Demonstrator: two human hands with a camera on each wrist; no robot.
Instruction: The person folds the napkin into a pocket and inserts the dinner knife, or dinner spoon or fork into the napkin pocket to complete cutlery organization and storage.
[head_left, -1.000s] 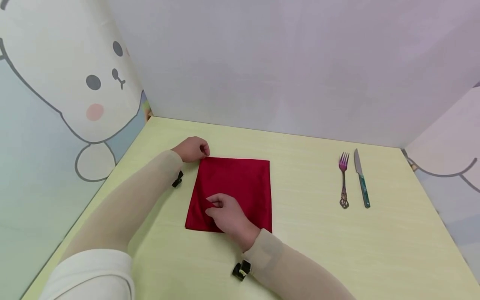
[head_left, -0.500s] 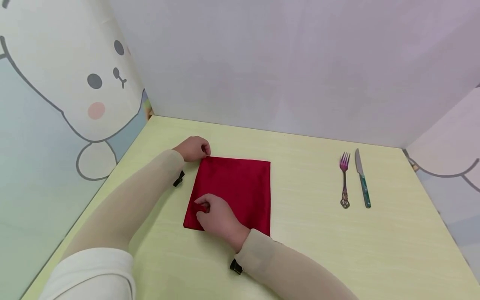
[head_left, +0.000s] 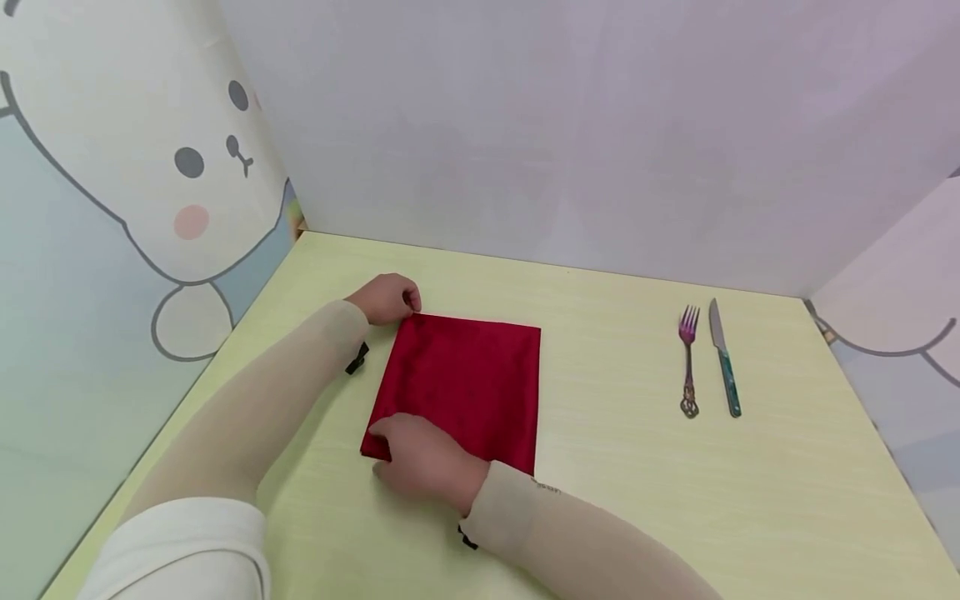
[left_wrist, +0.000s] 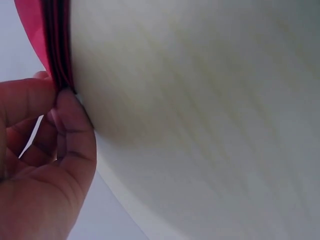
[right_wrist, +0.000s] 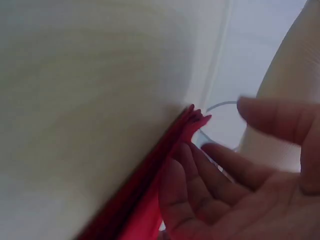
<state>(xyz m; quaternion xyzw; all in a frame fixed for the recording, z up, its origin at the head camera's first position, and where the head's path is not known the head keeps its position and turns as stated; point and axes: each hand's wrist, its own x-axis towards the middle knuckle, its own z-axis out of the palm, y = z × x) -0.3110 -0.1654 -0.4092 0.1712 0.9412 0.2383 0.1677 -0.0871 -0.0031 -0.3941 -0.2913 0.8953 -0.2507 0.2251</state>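
A folded red cloth napkin (head_left: 468,375) lies on the pale yellow table, roughly square. At its far left corner my left hand (head_left: 384,298) pinches the edge. The left wrist view shows thumb and forefinger on several stacked layers of the napkin (left_wrist: 57,45). My right hand (head_left: 429,465) is at the near left corner, its fingers over the cloth and its thumb low in front of the near edge. In the right wrist view, the fingers (right_wrist: 185,180) lie along the layered edge of the napkin (right_wrist: 145,207), while the thumb stands apart from it.
To the right lie a fork (head_left: 688,358) with a patterned handle and a knife (head_left: 724,358) with a green handle, side by side. A plain pale wall (head_left: 562,142) rises behind the table (head_left: 615,483); printed cartoon panels (head_left: 225,217) stand at both sides.
My right hand has moved left and toward me, from over the napkin to its near left corner. The left hand keeps its pinch at the far left corner.
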